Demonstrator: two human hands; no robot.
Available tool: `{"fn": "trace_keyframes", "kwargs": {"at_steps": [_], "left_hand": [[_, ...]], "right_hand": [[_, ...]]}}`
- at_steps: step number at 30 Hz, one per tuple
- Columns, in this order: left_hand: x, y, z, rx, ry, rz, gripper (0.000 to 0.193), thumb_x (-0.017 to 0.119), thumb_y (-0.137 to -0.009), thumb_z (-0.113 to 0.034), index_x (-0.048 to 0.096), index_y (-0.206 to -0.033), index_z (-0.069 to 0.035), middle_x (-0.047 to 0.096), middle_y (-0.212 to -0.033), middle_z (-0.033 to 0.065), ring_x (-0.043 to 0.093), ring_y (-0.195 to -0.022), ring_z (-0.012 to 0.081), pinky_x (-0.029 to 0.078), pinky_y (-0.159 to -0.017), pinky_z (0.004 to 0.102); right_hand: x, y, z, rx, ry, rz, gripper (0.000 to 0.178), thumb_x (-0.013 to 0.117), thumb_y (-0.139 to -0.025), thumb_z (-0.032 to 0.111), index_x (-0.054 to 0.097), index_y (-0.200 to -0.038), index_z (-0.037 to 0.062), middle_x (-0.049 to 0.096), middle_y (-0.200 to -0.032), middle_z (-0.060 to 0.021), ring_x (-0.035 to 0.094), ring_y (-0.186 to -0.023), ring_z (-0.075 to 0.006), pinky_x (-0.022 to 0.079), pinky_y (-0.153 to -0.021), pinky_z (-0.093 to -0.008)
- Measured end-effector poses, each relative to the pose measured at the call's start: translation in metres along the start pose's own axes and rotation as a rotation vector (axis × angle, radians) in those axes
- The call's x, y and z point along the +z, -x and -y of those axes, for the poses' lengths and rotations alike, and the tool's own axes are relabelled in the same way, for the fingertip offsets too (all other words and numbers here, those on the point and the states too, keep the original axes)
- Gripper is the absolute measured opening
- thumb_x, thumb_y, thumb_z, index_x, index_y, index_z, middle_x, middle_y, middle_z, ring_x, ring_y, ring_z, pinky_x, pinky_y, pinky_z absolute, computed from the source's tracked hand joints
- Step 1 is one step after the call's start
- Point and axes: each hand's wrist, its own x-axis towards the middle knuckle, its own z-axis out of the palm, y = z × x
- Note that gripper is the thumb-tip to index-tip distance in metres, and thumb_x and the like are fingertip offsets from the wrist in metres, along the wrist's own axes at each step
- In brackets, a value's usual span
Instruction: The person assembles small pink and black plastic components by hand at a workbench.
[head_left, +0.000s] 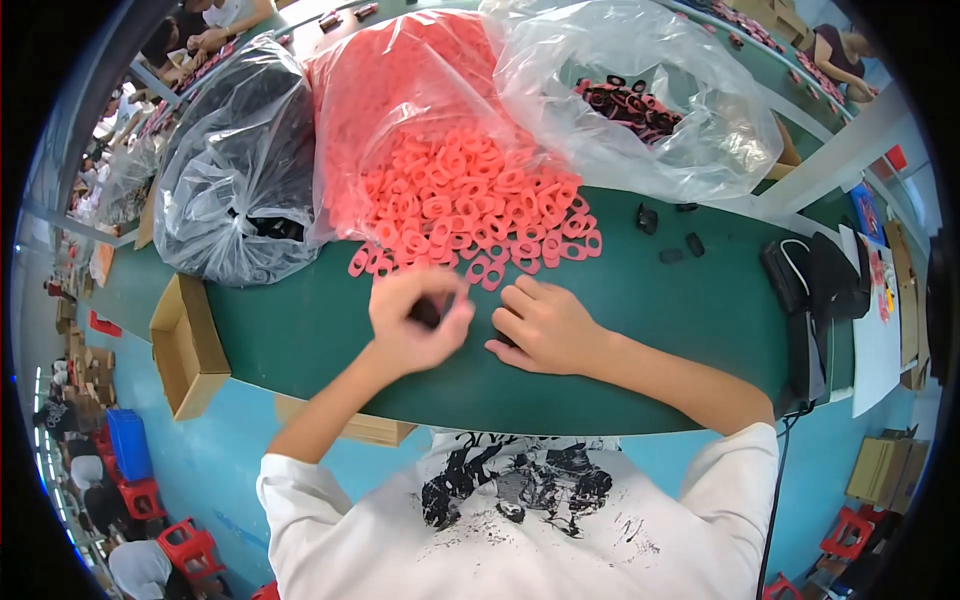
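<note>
My left hand (412, 318) is curled round a small black part (428, 312), thumb and fingers nearly meeting; motion smears the fingertips. To its right, just above the green table, my right hand (548, 325) has its fingers bent inward, and whatever they hold is hidden. Beyond both hands lies a heap of coral-pink oval rings (455, 190), spilling from a large clear plastic bag (400, 75). A few loose pink rings (492, 275) lie close to my fingers.
A tied clear bag of black parts (235, 170) stands left, an open bag of black-and-pink pieces (635, 105) at the back right. Loose black parts (694, 244) lie right of the heap. An open cardboard box (188, 345) hangs by the left edge; a black device (800, 300) stands right.
</note>
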Motion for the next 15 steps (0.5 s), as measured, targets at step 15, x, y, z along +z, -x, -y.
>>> {"fn": "trace_keyframes", "kwargs": {"at_steps": [15], "left_hand": [[0.036, -0.151, 0.012, 0.418, -0.264, 0.281, 0.027, 0.064, -0.088, -0.015, 0.061, -0.113, -0.006, 0.06, -0.107, 0.0118, 0.06, -0.101, 0.0322, 0.05, -0.086, 0.0423]], "right_hand": [[-0.036, 0.016, -0.022, 0.127, -0.107, -0.265, 0.021, 0.079, -0.076, 0.015, 0.06, -0.08, 0.0065, 0.058, -0.069, -0.0065, 0.058, -0.056, -0.0224, 0.045, -0.048, -0.0346]]}}
